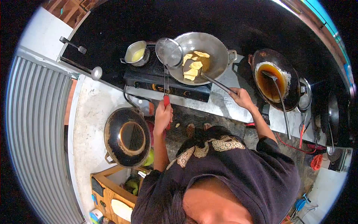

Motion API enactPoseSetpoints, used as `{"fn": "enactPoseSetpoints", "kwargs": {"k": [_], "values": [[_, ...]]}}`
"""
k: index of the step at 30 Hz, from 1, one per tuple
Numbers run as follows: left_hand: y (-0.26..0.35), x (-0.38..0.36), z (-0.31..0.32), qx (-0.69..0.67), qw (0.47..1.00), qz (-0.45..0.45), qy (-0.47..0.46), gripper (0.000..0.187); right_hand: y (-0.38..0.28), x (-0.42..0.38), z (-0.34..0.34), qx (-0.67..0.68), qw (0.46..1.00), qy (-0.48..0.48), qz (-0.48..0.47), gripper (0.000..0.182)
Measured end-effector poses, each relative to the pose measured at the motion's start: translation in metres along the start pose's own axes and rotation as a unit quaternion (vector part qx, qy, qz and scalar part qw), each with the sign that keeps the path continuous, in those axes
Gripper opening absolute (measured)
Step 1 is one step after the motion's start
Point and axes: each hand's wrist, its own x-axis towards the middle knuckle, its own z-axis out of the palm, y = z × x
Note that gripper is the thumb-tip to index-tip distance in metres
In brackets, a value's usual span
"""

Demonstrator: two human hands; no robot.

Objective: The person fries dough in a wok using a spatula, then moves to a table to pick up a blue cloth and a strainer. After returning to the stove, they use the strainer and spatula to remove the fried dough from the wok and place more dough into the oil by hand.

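Observation:
My left hand (163,116) is wrapped round the red handle (166,100) of a round mesh strainer (169,52), held over the left rim of a large metal wok (220,46) on the black stove (182,89). My right hand (241,98) grips the long handle of a metal spatula (220,84), whose blade is in the wok among several pale yellow pieces (195,65). Some pieces lie on the blade, others beside it. Brown-yellow liquid (205,62) shows at the wok's bottom. The strainer looks to have no pieces in it.
A small pot (137,52) with yellow liquid stands left of the strainer. A dark wok (128,138) sits on the left counter. At the right, another dark wok (274,56) holds brown liquid and a ladle (282,104). More utensils lie farther right.

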Motion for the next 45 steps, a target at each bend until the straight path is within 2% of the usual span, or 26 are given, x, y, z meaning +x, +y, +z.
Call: {"fn": "enactPoseSetpoints", "kwargs": {"k": [2, 5, 8, 12, 13, 15, 16, 17, 21, 24, 27, 30, 31, 34, 36, 39, 42, 45], "values": [[-0.004, 0.001, 0.001, 0.019, 1.0, 0.004, 0.002, 0.01, 0.014, 0.008, 0.002, 0.031, 0.999, -0.025, 0.018, 0.032], [-0.013, 0.004, 0.004, 0.037, 0.999, 0.005, 0.0, 0.011, 0.008, 0.012, -0.013, 0.188, 0.961, -0.125, 0.163, 0.029], [-0.015, 0.005, 0.008, 0.004, 1.0, -0.002, -0.013, 0.011, 0.001, 0.013, -0.023, 0.293, 0.932, -0.103, 0.186, 0.029], [-0.026, 0.012, 0.009, -0.132, 0.987, -0.044, -0.082, 0.014, -0.013, 0.031, -0.034, 0.232, 0.959, -0.074, 0.143, 0.037], [-0.027, 0.014, 0.01, -0.175, 0.977, -0.055, -0.105, 0.017, -0.01, 0.039, -0.033, 0.173, 0.978, -0.068, 0.096, 0.04], [-0.022, 0.015, 0.014, -0.245, 0.955, -0.07, -0.151, 0.016, -0.005, 0.054, -0.015, 0.039, 0.997, 0.055, -0.046, 0.037], [-0.019, 0.016, 0.015, -0.279, 0.941, -0.077, -0.173, 0.015, -0.009, 0.059, -0.01, -0.03, 0.986, 0.115, -0.118, 0.036], [-0.019, 0.019, 0.015, -0.293, 0.933, -0.087, -0.189, 0.017, -0.011, 0.056, -0.009, -0.079, 0.987, 0.106, -0.093, 0.036], [-0.02, 0.025, 0.018, -0.35, 0.903, -0.111, -0.224, 0.021, -0.035, 0.046, -0.009, -0.215, 0.953, 0.152, -0.152, 0.034], [-0.021, 0.028, 0.017, -0.364, 0.894, -0.116, -0.233, 0.022, -0.032, 0.045, -0.009, -0.225, 0.946, 0.173, -0.158, 0.035], [-0.022, 0.029, 0.011, -0.355, 0.9, -0.116, -0.225, 0.022, -0.028, 0.046, -0.011, -0.233, 0.951, 0.173, -0.103, 0.038], [-0.022, 0.027, 0.007, -0.327, 0.917, -0.103, -0.206, 0.022, -0.02, 0.051, -0.016, -0.141, 0.956, 0.229, -0.119, 0.031], [-0.022, 0.026, 0.006, -0.314, 0.923, -0.097, -0.199, 0.022, -0.021, 0.052, -0.019, -0.094, 0.965, 0.227, -0.087, 0.03], [-0.023, 0.022, 0.002, -0.294, 0.936, -0.075, -0.178, 0.02, -0.013, 0.062, -0.026, -0.08, 0.967, 0.24, -0.038, 0.031], [-0.019, 0.02, -0.001, -0.295, 0.939, -0.069, -0.163, 0.02, 0.006, 0.079, -0.028, -0.117, 0.967, 0.226, 0.001, 0.029], [-0.012, 0.022, -0.01, -0.291, 0.943, -0.061, -0.149, 0.019, 0.038, 0.104, -0.022, -0.176, 0.959, 0.221, 0.005, 0.029], [-0.003, 0.02, -0.017, -0.287, 0.945, -0.067, -0.143, 0.018, 0.05, 0.117, -0.019, -0.202, 0.963, 0.173, 0.034, 0.03], [0.001, 0.021, -0.02, -0.283, 0.945, -0.075, -0.146, 0.019, 0.067, 0.132, -0.009, -0.158, 0.97, 0.171, 0.074, 0.031]]}}
